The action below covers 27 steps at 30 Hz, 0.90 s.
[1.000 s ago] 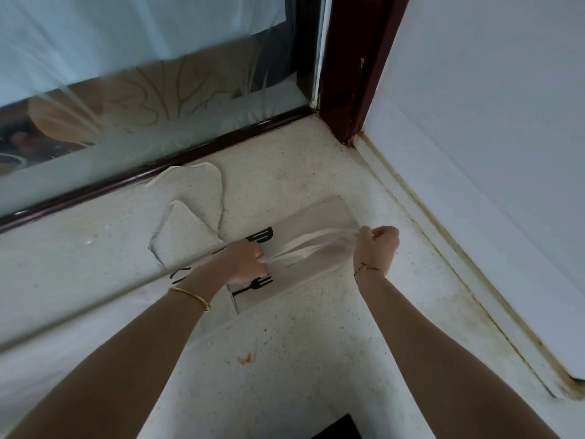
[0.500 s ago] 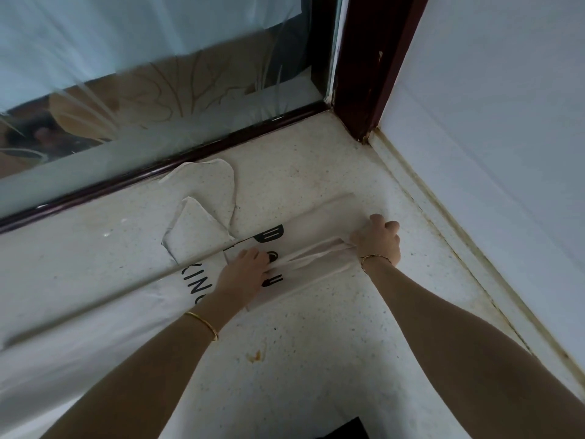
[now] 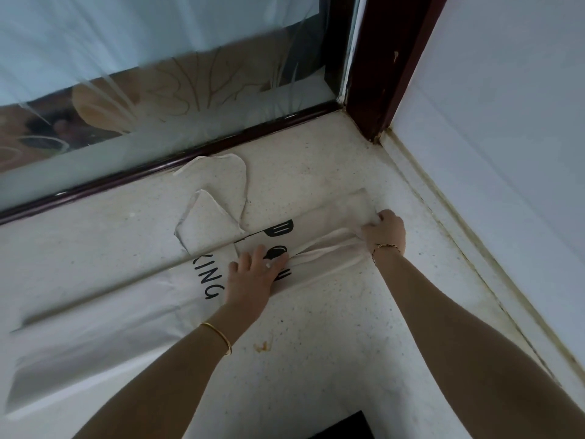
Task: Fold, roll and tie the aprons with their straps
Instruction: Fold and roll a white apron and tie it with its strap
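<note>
Pale speckled surface (image 3: 316, 375) fills most of the view, w/ a frosted glass pane (image 3: 158, 90) along the far side, a white wall (image 3: 506, 122) on the right & a dark wood post (image 3: 389, 58) in the far-right corner between them. Cream apron (image 3: 95, 327) lies flat on the surface, folded into a long band running from near left to far right, black print incl. "KING" showing approx mid-length. Its neck loop (image 3: 244, 188) curls out on the far side, close to the pane's dark bottom rail (image 3: 221, 147). L hand (image 3: 253, 274) is flat on the print, fingers straight & spread, pressing the cloth down. R hand (image 3: 384, 231) is at the band's far-right end, fingers curled tight round the apron's bunched cloth there. Straps (image 3: 329, 253) run gathered between the two hands. Gold bangle (image 3: 218, 337) on L wrist, thin bracelet (image 3: 386, 247) on R. Small orange stain (image 3: 262, 345) sits just right of the L forearm. A dark object (image 3: 345, 427) shows at the near edge, can't tell what.
</note>
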Tool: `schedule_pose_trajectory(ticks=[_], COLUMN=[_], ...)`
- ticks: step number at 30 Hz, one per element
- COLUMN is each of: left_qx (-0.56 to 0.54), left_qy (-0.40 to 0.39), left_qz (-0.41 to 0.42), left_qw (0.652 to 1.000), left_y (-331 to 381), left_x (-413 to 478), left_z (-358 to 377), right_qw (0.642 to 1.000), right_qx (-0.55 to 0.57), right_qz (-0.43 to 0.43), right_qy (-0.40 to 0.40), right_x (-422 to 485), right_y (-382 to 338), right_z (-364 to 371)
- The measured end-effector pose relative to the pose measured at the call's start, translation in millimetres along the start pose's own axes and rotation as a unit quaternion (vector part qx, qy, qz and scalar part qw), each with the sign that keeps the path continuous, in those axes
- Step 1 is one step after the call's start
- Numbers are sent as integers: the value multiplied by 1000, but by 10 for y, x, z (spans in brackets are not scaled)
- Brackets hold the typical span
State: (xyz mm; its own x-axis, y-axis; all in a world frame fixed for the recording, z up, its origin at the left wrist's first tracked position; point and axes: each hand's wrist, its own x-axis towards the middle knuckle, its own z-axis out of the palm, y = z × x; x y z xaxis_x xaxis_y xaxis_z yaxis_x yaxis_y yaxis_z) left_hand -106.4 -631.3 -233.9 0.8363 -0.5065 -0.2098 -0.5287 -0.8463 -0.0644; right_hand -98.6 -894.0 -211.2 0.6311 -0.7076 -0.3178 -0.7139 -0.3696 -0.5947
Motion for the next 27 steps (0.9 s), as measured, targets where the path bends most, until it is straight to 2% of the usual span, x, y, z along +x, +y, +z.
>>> schedule_pose_trajectory(ticks=[4, 8, 10, 12, 13, 15, 16, 18, 19, 20, 21, 23, 25, 27], left_qx=[3, -17, -94, -253, -331, -486, -571, -723, -769, -796, -810, -820, -843, -876], left_qy=[-53, -94, -106, -48, 2, 61, 61, 35, 34, 41, 46, 44, 14, -23], left_qz=[-18, -6, 2, 24, 14, -101, -179, -267, -291, -309, -322, -334, -311, -269], left_qw=[998, 995, 990, 966, 943, 866, 799, 636, 568, 520, 489, 462, 438, 399], left_y=[-27, -86, -183, -332, -438, -598, -674, -835, -922, -1004, -1081, -1215, -1306, -1400], left_x=[7, 5, 46, 49, 13, -97, -167, -271, -324, -365, -413, -478, -539, -602], left_z=[76, -39, -76, -130, -138, -248, -330, -401, -423, -435, -449, -447, -427, -406], right_qw=[984, 943, 919, 904, 899, 891, 887, 882, 880, 880, 880, 882, 886, 890], right_qx=[-33, -62, -91, -100, -102, -114, -116, -124, -129, -130, -130, -136, -152, -157], right_qz=[-158, -323, -383, -414, -424, -437, -445, -454, -456, -457, -456, -451, -437, -420], right_qy=[73, 43, 25, 32, 36, 42, 39, 27, 18, 9, -4, -16, -31, -78], right_x=[-492, -1120, -1380, -1580, -1674, -1788, -1849, -1977, -2043, -2108, -2178, -2295, -2398, -2478], right_y=[-263, -585, -709, -794, -840, -888, -904, -942, -964, -990, -1015, -1076, -1121, -1190], right_z=[-17, 141, 307, 484, 576, 706, 757, 842, 883, 918, 966, 1072, 1175, 1268])
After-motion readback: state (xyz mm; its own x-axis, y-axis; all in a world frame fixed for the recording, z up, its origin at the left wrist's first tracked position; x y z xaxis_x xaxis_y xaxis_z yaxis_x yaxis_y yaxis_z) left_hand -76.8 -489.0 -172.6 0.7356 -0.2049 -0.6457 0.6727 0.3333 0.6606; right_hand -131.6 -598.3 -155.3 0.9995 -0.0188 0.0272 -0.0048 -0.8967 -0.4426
